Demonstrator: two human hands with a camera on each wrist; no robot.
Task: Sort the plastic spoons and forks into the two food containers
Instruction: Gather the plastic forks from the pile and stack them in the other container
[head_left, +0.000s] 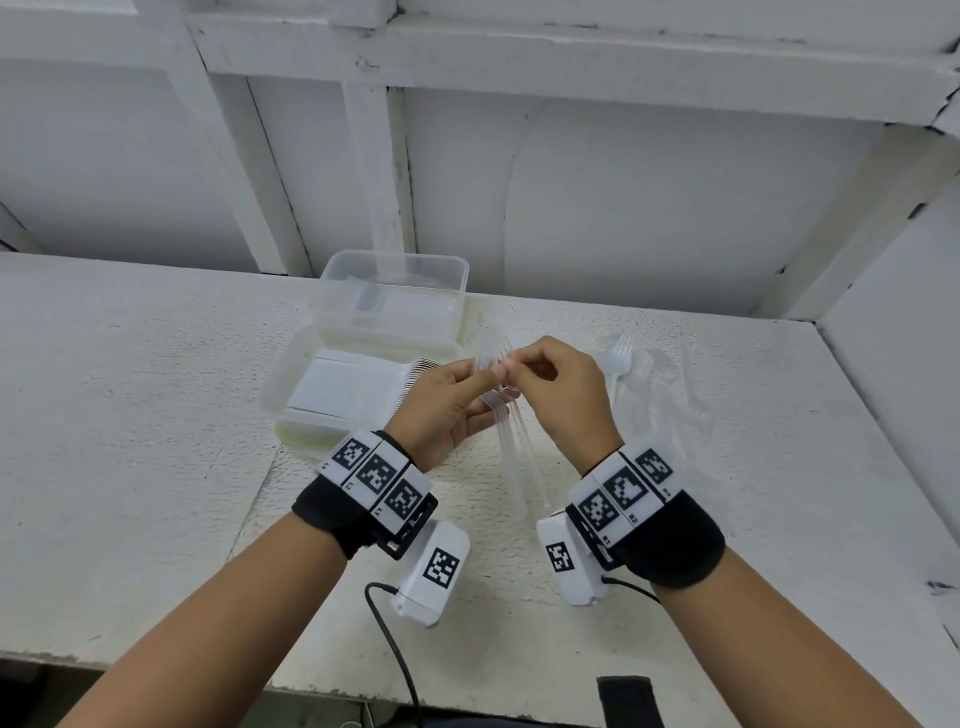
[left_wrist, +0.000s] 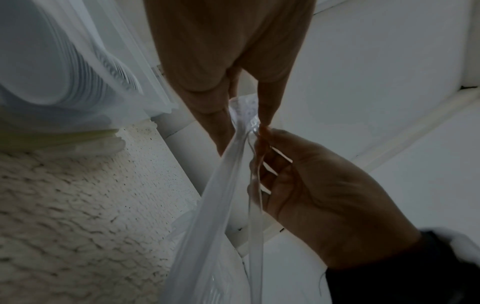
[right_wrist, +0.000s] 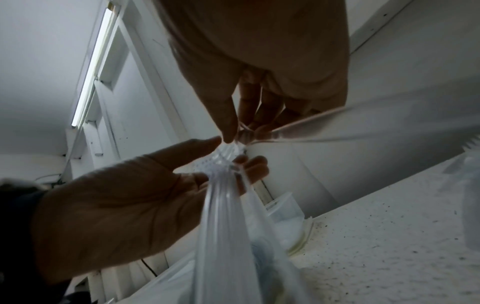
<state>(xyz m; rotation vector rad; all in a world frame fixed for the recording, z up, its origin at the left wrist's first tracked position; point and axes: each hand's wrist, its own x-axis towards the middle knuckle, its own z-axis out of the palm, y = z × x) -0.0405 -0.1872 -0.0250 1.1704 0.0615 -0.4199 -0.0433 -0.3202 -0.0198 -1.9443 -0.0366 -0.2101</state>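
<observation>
Above the table my two hands meet on a bundle of clear plastic forks (head_left: 508, 441), tines up and handles hanging toward me. My left hand (head_left: 491, 375) grips the bundle (right_wrist: 223, 216) near its upper part, with its fingers behind and its thumb in front. My right hand (head_left: 514, 364) pinches the tine end (left_wrist: 245, 115) with thumb and forefinger. A white fork (head_left: 621, 358) lies on the table to the right. Two clear food containers stand at left. The near one (head_left: 291, 374) holds a stack of white cutlery (left_wrist: 64, 67), and the far one (head_left: 457, 275) stands behind it.
A crumpled clear plastic bag (head_left: 660, 374) lies under and beside the white fork. White walls and beams close the table at the back and right. A black cable (head_left: 387, 639) hangs over the table's front edge between my forearms.
</observation>
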